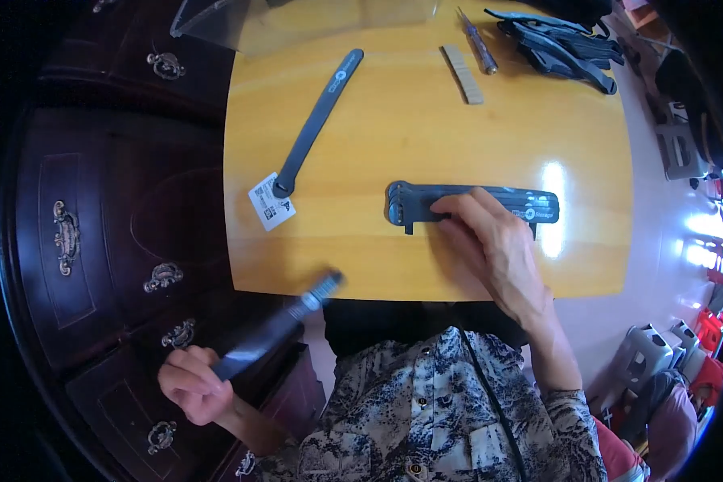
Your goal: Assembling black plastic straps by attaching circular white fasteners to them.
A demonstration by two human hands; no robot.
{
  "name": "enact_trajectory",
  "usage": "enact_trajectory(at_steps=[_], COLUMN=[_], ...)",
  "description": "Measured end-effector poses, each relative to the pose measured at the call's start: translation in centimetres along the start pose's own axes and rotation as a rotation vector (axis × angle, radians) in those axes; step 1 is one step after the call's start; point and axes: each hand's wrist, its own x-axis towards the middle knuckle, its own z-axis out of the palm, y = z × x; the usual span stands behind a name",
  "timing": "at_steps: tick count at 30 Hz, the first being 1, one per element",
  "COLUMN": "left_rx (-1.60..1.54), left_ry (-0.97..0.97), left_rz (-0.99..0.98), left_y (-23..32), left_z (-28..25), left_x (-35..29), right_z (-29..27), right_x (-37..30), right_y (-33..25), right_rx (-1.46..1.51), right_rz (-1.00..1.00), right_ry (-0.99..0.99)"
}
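My left hand is beyond the table's front left corner. Its fingers are closed on one end of a dark strap, which points up and to the right and is smeared by motion. On the table, my right hand reaches over a stack of flat black straps with rounded ends. Its thumb and forefinger pinch at the near side of the stack, and the hand hides its middle. Another black strap lies slantwise at the left, with a white card tag at its near end.
Toward the back of the yellow wooden table are a narrow tan strip, a screwdriver and a dark bundle of straps. A clear plastic sheet lies at the far left. Dark drawers flank the table; grey stools stand right.
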Motion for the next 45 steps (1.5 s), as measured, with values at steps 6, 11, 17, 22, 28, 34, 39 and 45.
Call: enact_trajectory(at_steps=[6,11,17,22,28,34,39,45], left_rx=[0.315,0.649,0.91,0.772,0.816,0.902,0.969,0.887], left_ry=[-0.43,-0.564,-0.69,-0.579,-0.588,-0.623,-0.682,-0.585], left_rz=[-0.064,0.153,-0.012,-0.003,-0.058,-0.114,-0.156,-0.007], left_y=[-1.4,-6.1,-8.0,-10.1,-9.0,-7.9,-7.5,-7.9], left_z=[6.0,12.6,15.4,15.3,15.7,15.8,15.6,15.9], left_x=[3.6,3.7,4.4,4.1,4.0,4.4,4.4,3.8], right_z=[0.5,1.0,1.5,0.8,0.1,-2.1,-4.5,-4.6], right_x=[-3.6,-3.8,-2.8,-2.3,-2.5,-2.3,-3.6,-5.9], right_y=[-1.3,-1.7,-1.5,-1.9,-1.3,1.7,3.0,2.4], right_rx=[-0.361,-0.34,-0.394,-0.426,-0.249,-0.106,-0.182,-0.2], right_rz=[0.005,-0.01,0.07,0.128,0.116,0.389,0.443,0.426], right_ry=[-0.093,-0.11,-0.083,-0.176,-0.089,0.243,0.342,0.372])
